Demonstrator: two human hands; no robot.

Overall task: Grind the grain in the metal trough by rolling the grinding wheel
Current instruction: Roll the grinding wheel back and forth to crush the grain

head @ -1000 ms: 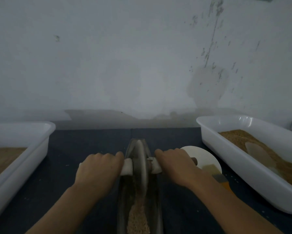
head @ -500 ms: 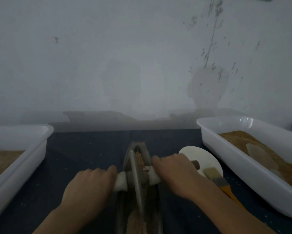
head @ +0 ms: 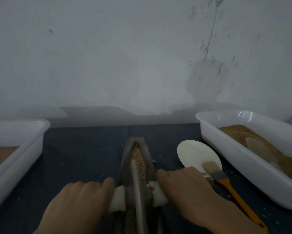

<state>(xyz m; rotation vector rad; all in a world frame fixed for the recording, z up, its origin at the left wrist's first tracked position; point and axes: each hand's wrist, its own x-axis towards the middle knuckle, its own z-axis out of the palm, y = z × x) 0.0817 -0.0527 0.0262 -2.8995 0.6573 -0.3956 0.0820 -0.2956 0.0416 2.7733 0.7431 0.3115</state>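
Observation:
A narrow boat-shaped metal trough [head: 127, 152] lies lengthwise on the dark table in front of me. Brown grain [head: 138, 159] fills its far end. The thin grinding wheel [head: 137, 188] stands on edge in the trough's near part, on an axle wrapped in white cloth. My left hand [head: 77, 203] grips the left handle [head: 118, 199]. My right hand [head: 189, 195] grips the right handle [head: 158, 194]. The trough's near end runs out of view at the bottom.
A white tub [head: 253, 168] of brown meal with a pale scoop [head: 260, 149] stands at the right. Another white tub [head: 23, 149] with meal stands at the left. A white round dish [head: 194, 154] and an orange-handled brush [head: 226, 181] lie just right of my right hand. A grey wall rises behind the table.
Both hands have pulled the wheel along the trough toward me, from its far end to the near part. The grain at the far end is now uncovered.

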